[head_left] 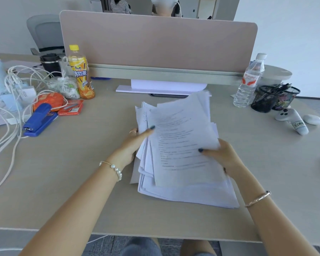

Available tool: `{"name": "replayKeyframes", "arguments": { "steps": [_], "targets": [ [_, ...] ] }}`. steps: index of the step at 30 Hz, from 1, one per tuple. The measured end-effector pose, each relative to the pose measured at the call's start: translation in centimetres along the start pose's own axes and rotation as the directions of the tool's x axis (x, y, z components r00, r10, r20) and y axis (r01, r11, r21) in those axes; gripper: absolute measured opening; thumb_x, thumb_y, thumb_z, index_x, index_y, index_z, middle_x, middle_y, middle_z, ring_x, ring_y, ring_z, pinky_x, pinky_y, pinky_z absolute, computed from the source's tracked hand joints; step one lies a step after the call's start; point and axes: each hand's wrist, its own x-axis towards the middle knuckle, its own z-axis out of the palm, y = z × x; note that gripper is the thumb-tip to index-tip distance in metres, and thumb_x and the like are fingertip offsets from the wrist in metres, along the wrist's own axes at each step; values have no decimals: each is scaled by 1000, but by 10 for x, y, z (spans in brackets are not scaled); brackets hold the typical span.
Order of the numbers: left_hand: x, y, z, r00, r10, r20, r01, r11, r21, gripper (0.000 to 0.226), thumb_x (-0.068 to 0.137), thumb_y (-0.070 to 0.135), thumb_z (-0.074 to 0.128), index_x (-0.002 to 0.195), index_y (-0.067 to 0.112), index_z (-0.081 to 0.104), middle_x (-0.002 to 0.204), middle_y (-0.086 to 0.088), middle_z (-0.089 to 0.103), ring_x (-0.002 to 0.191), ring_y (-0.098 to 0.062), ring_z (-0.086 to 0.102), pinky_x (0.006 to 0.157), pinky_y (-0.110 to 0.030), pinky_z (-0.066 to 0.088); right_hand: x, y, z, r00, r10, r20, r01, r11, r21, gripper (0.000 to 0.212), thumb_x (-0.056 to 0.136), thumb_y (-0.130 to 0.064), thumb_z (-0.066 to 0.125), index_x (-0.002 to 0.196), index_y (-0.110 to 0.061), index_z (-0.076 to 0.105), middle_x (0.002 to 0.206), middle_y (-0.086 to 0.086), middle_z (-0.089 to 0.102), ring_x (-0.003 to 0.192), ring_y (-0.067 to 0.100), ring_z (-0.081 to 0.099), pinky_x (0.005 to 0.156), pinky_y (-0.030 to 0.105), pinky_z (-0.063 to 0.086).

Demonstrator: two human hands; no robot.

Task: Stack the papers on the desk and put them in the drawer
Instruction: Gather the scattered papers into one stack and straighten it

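Observation:
A loose, uneven pile of white printed papers (181,145) lies in the middle of the beige desk (81,182), its far end lifted off the surface. My left hand (135,141) grips the pile's left edge, thumb on top of the sheets. On the right edge, my right hand (220,154) pinches the top sheets, thumb pressed on the printed page. The sheets are fanned out and not aligned. More white sheets (166,85) lie under the partition at the back. No drawer is in view.
Left side holds a blue stapler (39,121), a red staple box (71,108), an orange tea bottle (80,72), white cables (11,111) and a black cup (50,63). Right side has a water bottle (249,82), mesh pen holder (273,98) and white controller (292,121). A pink partition (159,43) closes the back.

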Motion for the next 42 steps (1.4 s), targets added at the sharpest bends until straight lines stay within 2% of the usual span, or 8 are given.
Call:
{"name": "replayKeyframes", "arguments": {
  "steps": [3,8,10,16,22,30,35,42],
  "targets": [
    [-2,-5,6,992,127,-22,-125,988,88,74,70,8,77,132,11,38,124,-1,54,115,-21,54,92,-30,43,-1,3,8,999,-54,3,54,977,-206,38,62,-18,81,96,-13,65,86,5,69,81,26,64,62,30,48],
    [-20,1,8,918,393,-52,-393,919,7,68,74,3,72,131,18,37,127,9,50,118,-4,47,79,-2,41,2,-2,3,982,-139,-130,65,886,-458,98,60,-45,81,142,-24,31,140,6,39,132,29,33,108,41,31],
    [-33,11,6,887,459,-46,-461,883,-85,63,75,1,70,127,18,39,119,15,54,107,8,54,77,-3,44,5,-9,-9,981,-73,-178,28,970,-242,118,51,-57,81,146,-23,20,149,5,34,136,26,34,113,44,29],
    [-55,60,6,778,623,-76,-625,757,-190,53,76,-4,67,113,28,47,113,14,61,101,8,61,81,-14,50,-6,-52,-27,962,-260,-78,272,929,250,45,71,-20,78,112,-10,64,112,8,71,96,20,71,83,40,57],
    [-70,101,2,662,743,-95,-747,645,-163,54,77,-5,67,109,34,47,112,13,61,103,2,62,83,-20,51,-25,-94,-27,807,-562,-182,591,771,238,46,73,-12,76,110,-30,55,119,-1,64,109,17,63,87,37,53],
    [-68,46,4,847,532,3,-527,840,-130,30,74,8,73,101,17,64,86,16,74,84,1,70,68,-14,53,-43,-48,-22,891,-444,97,408,875,260,47,71,-20,70,115,-26,57,107,-13,72,103,11,67,75,21,55],
    [-76,45,20,836,547,-53,-549,833,-72,17,75,14,74,88,20,66,71,27,70,77,15,65,74,-9,53,-43,-53,-10,893,-424,-152,441,890,111,42,71,-20,78,108,-22,60,108,-4,69,102,20,66,88,45,55],
    [-85,83,22,674,705,-221,-732,678,-70,23,77,17,73,91,33,65,78,32,70,85,14,64,70,-4,46,-59,-102,-5,728,-584,-361,638,769,43,42,75,-22,75,101,-43,49,102,-25,58,97,-9,56,85,25,48]
  ]
}}
